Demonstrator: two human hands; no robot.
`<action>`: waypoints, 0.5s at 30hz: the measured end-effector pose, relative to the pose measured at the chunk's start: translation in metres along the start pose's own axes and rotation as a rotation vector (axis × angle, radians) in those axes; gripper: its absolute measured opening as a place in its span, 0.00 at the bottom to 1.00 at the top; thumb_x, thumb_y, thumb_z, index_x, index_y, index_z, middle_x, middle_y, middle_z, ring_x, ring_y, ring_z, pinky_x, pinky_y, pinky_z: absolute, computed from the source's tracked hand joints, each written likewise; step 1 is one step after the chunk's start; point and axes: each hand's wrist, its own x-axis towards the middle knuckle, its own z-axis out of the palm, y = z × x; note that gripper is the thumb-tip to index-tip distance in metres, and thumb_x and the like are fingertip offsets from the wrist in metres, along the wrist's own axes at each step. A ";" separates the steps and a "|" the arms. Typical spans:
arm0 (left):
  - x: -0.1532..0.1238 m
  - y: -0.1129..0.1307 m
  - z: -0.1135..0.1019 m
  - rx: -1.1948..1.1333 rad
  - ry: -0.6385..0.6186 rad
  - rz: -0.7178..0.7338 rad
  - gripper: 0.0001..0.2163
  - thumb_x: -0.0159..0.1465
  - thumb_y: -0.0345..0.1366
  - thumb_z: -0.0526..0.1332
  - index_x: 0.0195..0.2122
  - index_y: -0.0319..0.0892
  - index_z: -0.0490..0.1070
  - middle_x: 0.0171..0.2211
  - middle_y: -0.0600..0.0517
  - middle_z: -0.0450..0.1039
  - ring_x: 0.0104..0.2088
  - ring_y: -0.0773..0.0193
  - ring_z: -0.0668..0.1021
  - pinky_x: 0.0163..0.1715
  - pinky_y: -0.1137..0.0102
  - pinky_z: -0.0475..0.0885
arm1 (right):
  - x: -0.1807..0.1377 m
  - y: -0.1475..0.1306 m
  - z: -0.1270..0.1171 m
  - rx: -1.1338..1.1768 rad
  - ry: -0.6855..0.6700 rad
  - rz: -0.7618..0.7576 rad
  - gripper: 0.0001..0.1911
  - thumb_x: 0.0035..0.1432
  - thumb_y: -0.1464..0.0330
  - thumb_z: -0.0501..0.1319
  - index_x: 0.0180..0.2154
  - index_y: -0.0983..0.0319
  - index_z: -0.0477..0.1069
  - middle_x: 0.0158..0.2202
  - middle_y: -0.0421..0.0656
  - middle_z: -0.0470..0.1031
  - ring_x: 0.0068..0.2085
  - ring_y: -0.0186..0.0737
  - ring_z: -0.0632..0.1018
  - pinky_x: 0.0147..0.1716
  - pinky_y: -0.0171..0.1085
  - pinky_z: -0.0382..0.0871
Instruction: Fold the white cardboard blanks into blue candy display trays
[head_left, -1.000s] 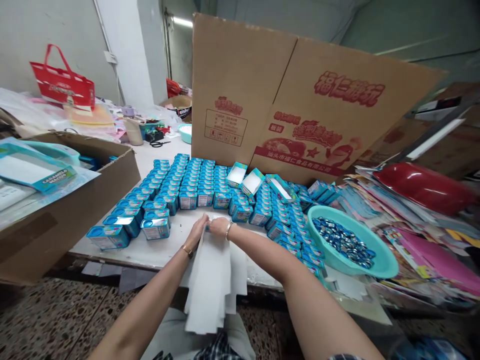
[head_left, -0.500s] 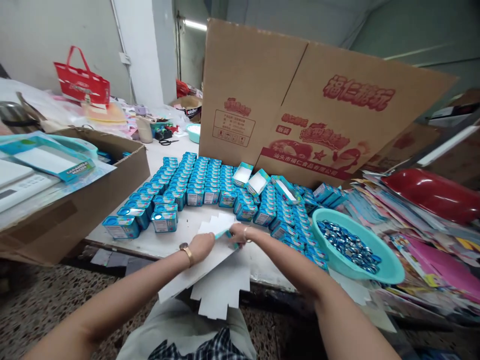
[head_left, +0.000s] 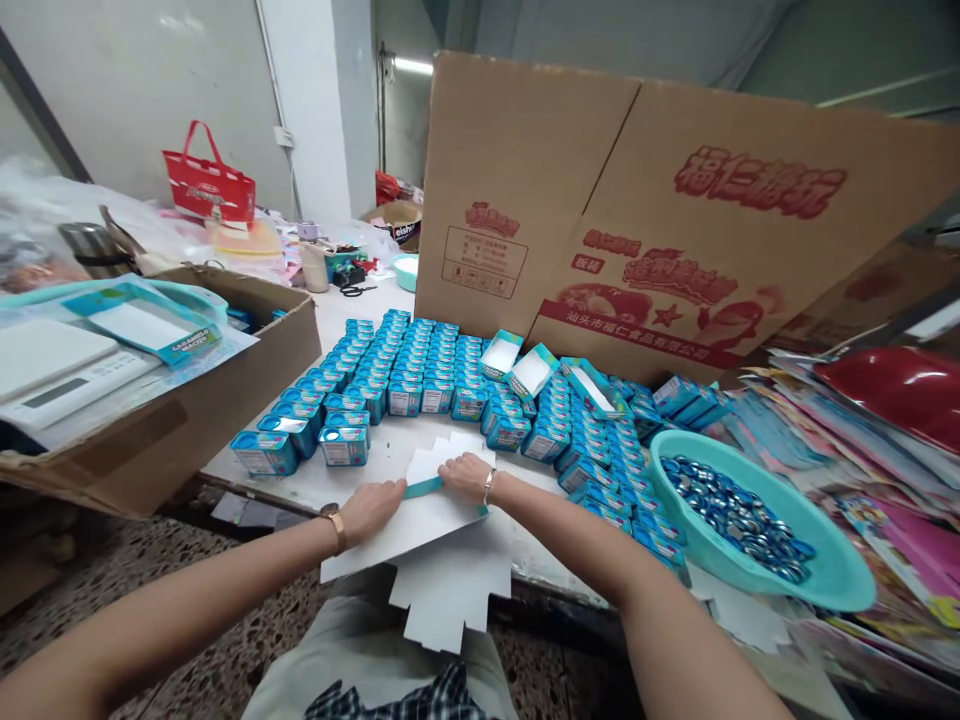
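Observation:
My left hand (head_left: pixel 373 508) and my right hand (head_left: pixel 465 474) both press down on a flat white carton blank (head_left: pixel 420 520) with a teal edge, lying at the table's near edge. The fingers of both hands are closed on its fold. More white blanks (head_left: pixel 450 590) hang over the edge below it, above my lap. Right behind my hands stand rows of several small teal boxes (head_left: pixel 420 370). Three opened teal trays (head_left: pixel 532 370) lean among them.
A teal basin (head_left: pixel 750 560) of shiny blue pieces sits at the right. A big brown printed carton (head_left: pixel 637 210) stands behind the boxes. An open cardboard box (head_left: pixel 172 400) with a scale is at the left. Printed sheets (head_left: pixel 862 480) pile at the far right.
My hands turned the blank from lengthwise to slanting across the table edge and moved apart a little along its fold. The camera view shifted left.

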 end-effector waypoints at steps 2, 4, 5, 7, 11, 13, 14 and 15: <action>0.001 0.002 0.004 0.047 0.014 -0.017 0.18 0.61 0.24 0.41 0.47 0.36 0.65 0.38 0.40 0.73 0.36 0.55 0.77 0.35 0.64 0.69 | 0.001 -0.001 -0.002 -0.016 -0.017 -0.053 0.11 0.62 0.71 0.49 0.44 0.64 0.64 0.36 0.50 0.75 0.36 0.44 0.77 0.34 0.39 0.66; 0.005 0.004 0.008 0.047 0.033 -0.006 0.18 0.61 0.23 0.41 0.45 0.36 0.66 0.38 0.40 0.73 0.36 0.55 0.77 0.35 0.64 0.69 | 0.007 -0.005 -0.006 0.004 -0.034 -0.109 0.12 0.64 0.66 0.48 0.44 0.63 0.65 0.36 0.49 0.76 0.36 0.45 0.78 0.33 0.40 0.66; 0.008 0.003 0.008 0.025 0.040 0.011 0.17 0.61 0.24 0.42 0.44 0.36 0.67 0.38 0.40 0.73 0.36 0.55 0.77 0.36 0.63 0.70 | 0.011 -0.008 -0.009 0.020 -0.038 -0.121 0.13 0.64 0.63 0.48 0.42 0.63 0.67 0.36 0.49 0.77 0.36 0.46 0.78 0.33 0.40 0.66; 0.014 -0.002 0.002 -0.051 0.048 0.061 0.14 0.61 0.26 0.46 0.42 0.38 0.68 0.37 0.40 0.74 0.35 0.55 0.77 0.38 0.63 0.70 | 0.020 -0.017 -0.016 0.057 -0.040 -0.103 0.15 0.64 0.61 0.48 0.40 0.62 0.68 0.37 0.50 0.77 0.38 0.47 0.78 0.34 0.40 0.66; 0.013 -0.021 -0.028 -0.216 0.157 0.076 0.08 0.61 0.34 0.54 0.38 0.41 0.70 0.39 0.41 0.74 0.43 0.52 0.76 0.47 0.59 0.67 | 0.009 -0.031 -0.027 0.183 -0.034 0.064 0.14 0.64 0.64 0.48 0.46 0.62 0.66 0.38 0.50 0.77 0.37 0.48 0.78 0.34 0.40 0.66; 0.006 -0.026 -0.041 -0.324 0.365 0.045 0.14 0.60 0.40 0.57 0.46 0.43 0.69 0.48 0.41 0.71 0.53 0.50 0.70 0.55 0.57 0.60 | -0.012 -0.033 -0.028 0.291 -0.015 0.161 0.18 0.63 0.65 0.47 0.54 0.61 0.60 0.37 0.49 0.78 0.37 0.49 0.78 0.35 0.40 0.65; 0.002 -0.026 -0.043 -0.409 0.496 0.011 0.19 0.60 0.43 0.58 0.51 0.43 0.65 0.54 0.42 0.66 0.57 0.51 0.66 0.58 0.56 0.56 | -0.023 -0.034 -0.027 0.356 0.002 0.212 0.22 0.62 0.67 0.48 0.58 0.60 0.55 0.39 0.49 0.77 0.38 0.49 0.78 0.36 0.40 0.65; -0.002 -0.023 -0.042 -0.522 0.627 -0.045 0.24 0.60 0.45 0.58 0.56 0.44 0.60 0.57 0.42 0.62 0.60 0.51 0.61 0.60 0.55 0.54 | -0.034 -0.035 -0.024 0.429 0.026 0.269 0.27 0.60 0.69 0.49 0.61 0.59 0.49 0.42 0.49 0.77 0.39 0.49 0.78 0.37 0.40 0.66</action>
